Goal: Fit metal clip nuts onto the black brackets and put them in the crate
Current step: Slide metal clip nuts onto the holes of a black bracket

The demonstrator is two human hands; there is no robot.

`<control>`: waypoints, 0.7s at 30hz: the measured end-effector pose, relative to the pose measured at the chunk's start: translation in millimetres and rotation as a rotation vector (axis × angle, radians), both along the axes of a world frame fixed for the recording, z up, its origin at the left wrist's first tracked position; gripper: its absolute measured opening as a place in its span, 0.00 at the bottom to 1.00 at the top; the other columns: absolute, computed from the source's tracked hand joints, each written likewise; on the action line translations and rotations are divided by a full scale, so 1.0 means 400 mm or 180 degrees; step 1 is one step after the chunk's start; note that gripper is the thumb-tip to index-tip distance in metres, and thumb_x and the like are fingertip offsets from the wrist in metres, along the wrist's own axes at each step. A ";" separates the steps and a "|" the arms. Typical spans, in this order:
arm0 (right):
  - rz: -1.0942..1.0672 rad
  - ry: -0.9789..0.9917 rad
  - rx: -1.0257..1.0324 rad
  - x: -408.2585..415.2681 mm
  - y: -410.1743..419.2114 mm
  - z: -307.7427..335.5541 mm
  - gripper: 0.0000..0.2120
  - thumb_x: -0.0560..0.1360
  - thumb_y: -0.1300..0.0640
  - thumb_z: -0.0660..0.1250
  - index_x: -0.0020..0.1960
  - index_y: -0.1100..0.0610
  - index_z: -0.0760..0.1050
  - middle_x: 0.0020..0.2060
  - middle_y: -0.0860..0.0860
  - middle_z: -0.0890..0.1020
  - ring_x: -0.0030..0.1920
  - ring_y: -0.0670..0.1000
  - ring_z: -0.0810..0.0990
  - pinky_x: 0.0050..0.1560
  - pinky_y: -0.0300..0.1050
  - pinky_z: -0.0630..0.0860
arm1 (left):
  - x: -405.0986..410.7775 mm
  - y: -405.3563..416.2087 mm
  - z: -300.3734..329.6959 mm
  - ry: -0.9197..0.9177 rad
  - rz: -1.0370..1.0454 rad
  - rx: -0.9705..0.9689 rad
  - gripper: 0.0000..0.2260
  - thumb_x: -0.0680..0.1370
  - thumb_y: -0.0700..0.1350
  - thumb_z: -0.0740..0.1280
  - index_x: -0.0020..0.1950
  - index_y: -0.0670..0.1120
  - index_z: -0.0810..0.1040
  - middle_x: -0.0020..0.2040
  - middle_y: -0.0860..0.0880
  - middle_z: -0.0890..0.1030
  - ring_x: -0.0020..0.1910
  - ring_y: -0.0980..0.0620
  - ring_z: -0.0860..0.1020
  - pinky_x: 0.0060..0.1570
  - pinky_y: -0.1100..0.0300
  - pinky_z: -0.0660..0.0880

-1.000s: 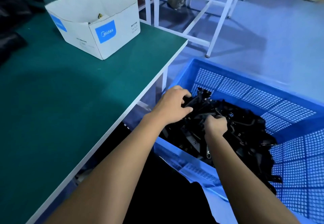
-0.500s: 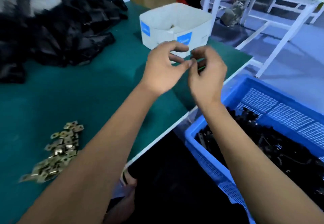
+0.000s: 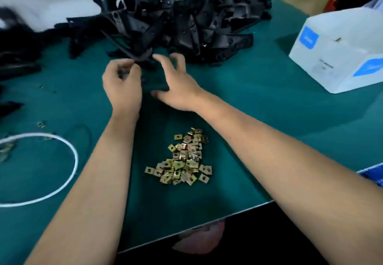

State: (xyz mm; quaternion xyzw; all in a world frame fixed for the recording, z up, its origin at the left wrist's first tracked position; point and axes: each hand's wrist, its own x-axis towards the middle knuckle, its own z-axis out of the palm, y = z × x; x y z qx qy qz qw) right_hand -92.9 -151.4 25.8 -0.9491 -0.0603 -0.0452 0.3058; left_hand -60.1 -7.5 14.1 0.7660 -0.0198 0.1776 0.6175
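two hands over the green table (image 3: 238,103): left hand (image 3: 122,84) curled, grip unclear; right hand (image 3: 176,84) spread wide.

A green-topped table (image 3: 259,119) bears a far heap of black brackets (image 3: 176,22); near centre, brass clip nuts (image 3: 182,161); right, a white box (image 3: 339,51); left, a white cord loop (image 3: 68,173).

Both hands, left hand (image 3: 122,86) and right hand (image 3: 178,86), are out of the crate (image 3: 373,176) and now reach the black brackets (image 3: 176,22) on the tabletop (image 3: 259,107).
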 end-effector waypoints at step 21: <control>-0.0624 -0.0396 -0.1025 0.123 0.090 -0.029 0.24 0.78 0.53 0.64 0.74 0.48 0.70 0.72 0.61 0.69 0.51 0.65 0.80 0.46 0.49 0.71 | 0.048 0.025 -0.002 0.0699 -0.0222 -0.0303 0.19 0.79 0.54 0.69 0.49 0.36 0.79 0.35 0.56 0.74 0.35 0.59 0.74 0.43 0.61 0.72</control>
